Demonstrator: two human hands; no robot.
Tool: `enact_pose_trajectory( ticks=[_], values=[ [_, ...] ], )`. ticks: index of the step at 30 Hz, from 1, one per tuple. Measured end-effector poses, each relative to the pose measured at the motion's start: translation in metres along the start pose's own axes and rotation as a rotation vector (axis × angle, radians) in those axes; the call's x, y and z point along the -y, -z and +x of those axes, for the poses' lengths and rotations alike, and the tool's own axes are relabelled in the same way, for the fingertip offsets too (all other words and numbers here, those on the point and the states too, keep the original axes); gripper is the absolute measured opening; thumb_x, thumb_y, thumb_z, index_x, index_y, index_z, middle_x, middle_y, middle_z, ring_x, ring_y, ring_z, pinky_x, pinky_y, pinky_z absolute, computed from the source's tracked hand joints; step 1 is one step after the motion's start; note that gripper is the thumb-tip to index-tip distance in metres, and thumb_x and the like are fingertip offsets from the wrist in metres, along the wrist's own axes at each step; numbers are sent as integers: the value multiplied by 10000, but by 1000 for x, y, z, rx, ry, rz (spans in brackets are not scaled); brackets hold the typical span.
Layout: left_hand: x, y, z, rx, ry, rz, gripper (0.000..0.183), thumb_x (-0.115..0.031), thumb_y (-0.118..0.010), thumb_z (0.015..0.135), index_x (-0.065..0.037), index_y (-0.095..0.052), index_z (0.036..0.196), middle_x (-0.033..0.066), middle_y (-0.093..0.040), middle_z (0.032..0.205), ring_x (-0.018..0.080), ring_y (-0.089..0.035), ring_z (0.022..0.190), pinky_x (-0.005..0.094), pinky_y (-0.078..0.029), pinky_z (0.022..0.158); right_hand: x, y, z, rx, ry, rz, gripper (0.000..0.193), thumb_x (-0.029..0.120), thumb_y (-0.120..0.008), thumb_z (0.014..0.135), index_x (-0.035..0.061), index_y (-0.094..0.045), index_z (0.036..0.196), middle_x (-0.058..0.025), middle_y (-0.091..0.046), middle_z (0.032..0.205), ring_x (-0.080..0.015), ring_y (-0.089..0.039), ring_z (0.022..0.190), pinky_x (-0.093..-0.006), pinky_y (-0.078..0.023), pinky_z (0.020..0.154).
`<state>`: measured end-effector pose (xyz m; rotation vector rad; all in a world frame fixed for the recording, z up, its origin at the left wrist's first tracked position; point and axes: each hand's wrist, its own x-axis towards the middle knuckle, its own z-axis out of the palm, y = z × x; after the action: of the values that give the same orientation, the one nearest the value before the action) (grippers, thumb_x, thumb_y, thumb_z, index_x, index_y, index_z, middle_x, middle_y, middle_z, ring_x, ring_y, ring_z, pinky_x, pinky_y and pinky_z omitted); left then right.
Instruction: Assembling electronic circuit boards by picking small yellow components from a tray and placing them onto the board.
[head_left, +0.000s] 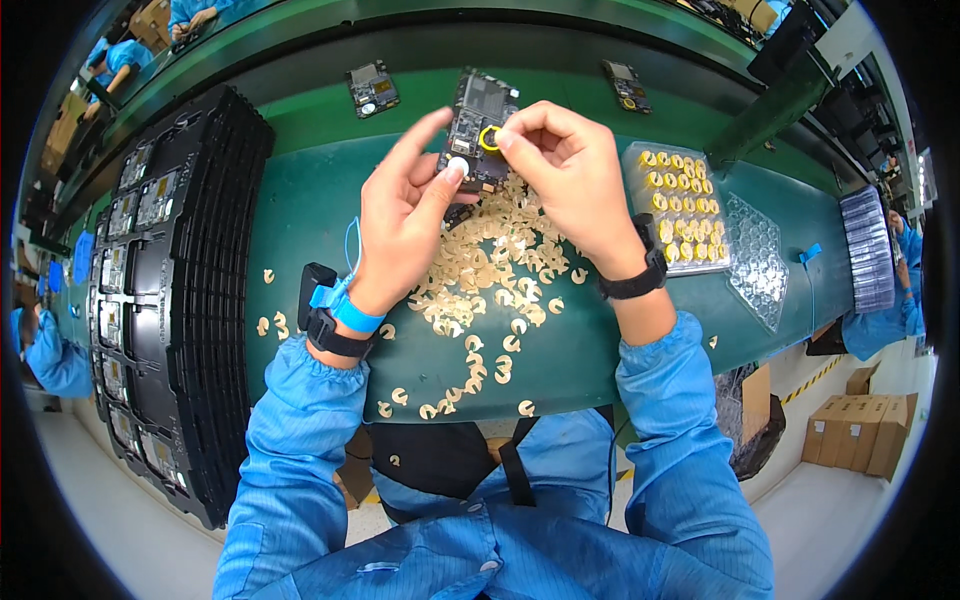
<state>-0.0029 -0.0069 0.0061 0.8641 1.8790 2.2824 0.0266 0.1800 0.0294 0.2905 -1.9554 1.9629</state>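
Left hand (405,205) grips board (484,98), thumb by white disc (458,165), index finger stretched free. Board above cream scraps (485,285) on table (300,200). Right hand (575,175): thumb and index pinched together on edge of yellow ring (484,136) at board. Tray (690,268) to right; 2 more boards (372,88) beyond.

We list: circuit board (485,98), black and grey; ring (482,140), yellow; worktop (575,365), green; scraps (452,270), cream; stacked trays (205,300), black; sleeves (672,395), blue; wristband (358,318), bright blue; floor tape (815,379), yellow-and-black stripes.
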Motion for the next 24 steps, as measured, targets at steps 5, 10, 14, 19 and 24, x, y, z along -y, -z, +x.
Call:
enact_pose_trajectory(
  ticks=[5,10,14,19,24],
  values=[
    [0,2,3,35,88,-134,434,-43,-501,1062,75,-424,1472,191,-677,1244,228,-693,1092,377,-614,932,-1,-5,-3,81,-42,-19,96,60,-721,949,-34,-707,962,-7,-671,862,-35,-578,723,-214,-487,634],
    [9,7,4,47,150,-209,412,-108,-480,1088,109,-450,1438,194,-673,1256,233,-695,1101,380,-600,965,-1,-7,-3,38,87,-289,116,73,-748,876,-40,-726,892,-21,-623,764,-56,-449,605,-254,-361,542],
    [4,7,4,54,136,-193,383,-100,-465,1096,113,-493,1413,191,-672,1267,233,-697,1102,370,-597,970,3,-6,-3,68,94,-377,129,84,-745,871,-41,-722,896,-30,-621,754,-70,-445,596,-268,-363,541],
    [6,7,4,47,132,-188,389,-98,-483,1090,100,-501,1424,195,-667,1289,237,-696,1111,375,-603,962,0,-6,-3,59,97,-359,132,87,-749,869,-40,-723,891,-40,-626,752,-83,-446,589,-276,-362,539],
    [8,9,2,39,121,-184,390,-104,-488,1091,93,-508,1427,194,-671,1284,243,-700,1103,387,-610,951,0,-10,-3,62,94,-355,133,89,-750,867,-40,-725,890,-49,-634,755,-89,-459,588,-278,-373,541]
  ],
)
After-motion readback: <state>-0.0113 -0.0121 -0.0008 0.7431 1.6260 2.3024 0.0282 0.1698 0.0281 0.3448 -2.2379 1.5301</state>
